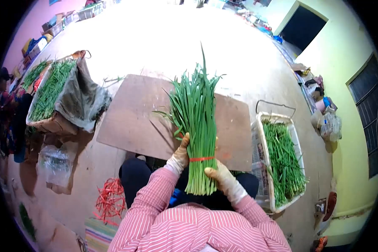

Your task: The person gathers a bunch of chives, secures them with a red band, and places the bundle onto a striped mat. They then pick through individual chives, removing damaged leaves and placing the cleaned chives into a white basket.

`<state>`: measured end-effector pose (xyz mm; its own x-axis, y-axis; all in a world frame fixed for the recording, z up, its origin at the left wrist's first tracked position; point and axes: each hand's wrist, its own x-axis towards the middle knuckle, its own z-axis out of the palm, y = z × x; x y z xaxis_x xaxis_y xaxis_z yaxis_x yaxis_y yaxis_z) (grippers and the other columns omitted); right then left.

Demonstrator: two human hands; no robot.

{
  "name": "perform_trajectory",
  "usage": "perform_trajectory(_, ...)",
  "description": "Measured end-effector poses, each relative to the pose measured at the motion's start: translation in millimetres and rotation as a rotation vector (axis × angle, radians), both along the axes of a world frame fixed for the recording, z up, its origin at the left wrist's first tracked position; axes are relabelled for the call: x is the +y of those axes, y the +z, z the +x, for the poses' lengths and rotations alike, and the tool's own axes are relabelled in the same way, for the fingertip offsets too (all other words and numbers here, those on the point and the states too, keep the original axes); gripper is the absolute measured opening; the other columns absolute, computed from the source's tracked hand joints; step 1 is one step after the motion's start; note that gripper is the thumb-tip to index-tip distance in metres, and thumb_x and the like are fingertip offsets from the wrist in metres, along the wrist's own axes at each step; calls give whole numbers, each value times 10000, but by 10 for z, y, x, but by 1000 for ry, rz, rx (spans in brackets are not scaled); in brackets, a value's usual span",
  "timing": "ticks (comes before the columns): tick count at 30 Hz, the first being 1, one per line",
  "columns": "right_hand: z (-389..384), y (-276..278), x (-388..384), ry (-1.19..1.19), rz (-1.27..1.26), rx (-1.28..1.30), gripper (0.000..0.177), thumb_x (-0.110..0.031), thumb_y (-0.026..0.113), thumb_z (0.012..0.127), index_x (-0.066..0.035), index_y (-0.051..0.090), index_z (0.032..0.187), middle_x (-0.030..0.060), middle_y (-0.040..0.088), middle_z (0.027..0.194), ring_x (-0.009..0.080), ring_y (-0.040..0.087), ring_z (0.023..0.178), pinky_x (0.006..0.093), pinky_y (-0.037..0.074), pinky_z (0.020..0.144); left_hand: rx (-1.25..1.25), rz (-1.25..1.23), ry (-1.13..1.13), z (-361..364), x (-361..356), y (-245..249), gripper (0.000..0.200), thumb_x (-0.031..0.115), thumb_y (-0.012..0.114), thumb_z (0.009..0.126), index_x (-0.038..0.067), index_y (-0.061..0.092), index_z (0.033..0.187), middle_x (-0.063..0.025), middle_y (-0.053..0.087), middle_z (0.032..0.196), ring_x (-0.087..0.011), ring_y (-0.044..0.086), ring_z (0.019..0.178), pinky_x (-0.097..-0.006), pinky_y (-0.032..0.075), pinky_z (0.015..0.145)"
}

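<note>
A thick bundle of long green stalks (198,105) stands nearly upright in front of my body, leaf tips pointing away and pale cut ends toward me. Around its lower part runs a red band (201,159). My left hand (181,152), in a light glove, is closed on the bundle's left side, just above the band. On the right side, near the cut ends and slightly below the band, my gloved right hand (218,172) grips it, thumb across the stalks. Behind the bundle lies a brown board (132,113), partly hidden by it.
At the right is a white crate (274,201) of green stalks. Another crate (44,123) of greens, with a grey sheet (83,101), stands at the left, beside a person in dark clothing (21,113). Red strips (110,200) lie on the floor near my left knee.
</note>
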<state>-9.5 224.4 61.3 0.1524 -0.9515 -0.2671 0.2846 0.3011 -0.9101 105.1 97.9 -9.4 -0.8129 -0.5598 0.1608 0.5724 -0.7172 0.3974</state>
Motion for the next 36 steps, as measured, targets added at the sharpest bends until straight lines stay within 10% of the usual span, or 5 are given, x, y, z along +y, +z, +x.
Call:
perform_trajectory(8, -9, 670, -162, -174, -176, 236, 809, -276, 823, 690, -15, 391, 1322, 69, 549, 1179, 157, 522, 1056, 311, 433, 911, -142, -232, 71, 265, -308, 357, 944, 648, 680, 691, 168, 331, 1425, -101, 409, 1408, -265, 434, 1252, -484, 366, 1019)
perform_trajectory(15, 143, 324, -249, -148, -453, 1556, 1039, -378, 794, 688, 57, 203, 1423, 257, 457, 1298, 377, 475, 1188, 418, 376, 1002, -108, 22, 264, 81, 20, 157, 632, 322, 722, 818, 80, 445, 1331, -56, 562, 1242, -213, 548, 1112, -400, 440, 975)
perform_trajectory(23, -228, -101, -285, -28, -116, 1213, 956, -395, 764, 743, 48, 256, 1421, 213, 459, 1343, 289, 473, 1223, 367, 361, 1029, 23, 405, 202, 139, 60, -573, 587, 344, 699, 824, 64, 487, 1294, -93, 574, 1251, -240, 555, 1137, -433, 427, 1017)
perform_trajectory(26, -199, -125, -332, 99, 175, 194, 889, -339, 766, 769, 13, 277, 1422, 136, 483, 1333, 191, 466, 1198, 303, 351, 1022, -7, 386, 221, 152, 88, -631, 616, 356, 725, 798, 72, 494, 1293, -88, 582, 1243, -237, 556, 1137, -434, 425, 1020)
perform_trajectory(36, -64, -382, -84, -46, 64, 153, 792, -268, 791, 749, -25, 352, 1363, 58, 528, 1235, 164, 503, 1119, 317, 408, 963, -221, 172, 31, 196, 63, -576, 645, 368, 777, 739, 43, 542, 1245, -78, 609, 1200, -200, 580, 1094, -375, 432, 1001)
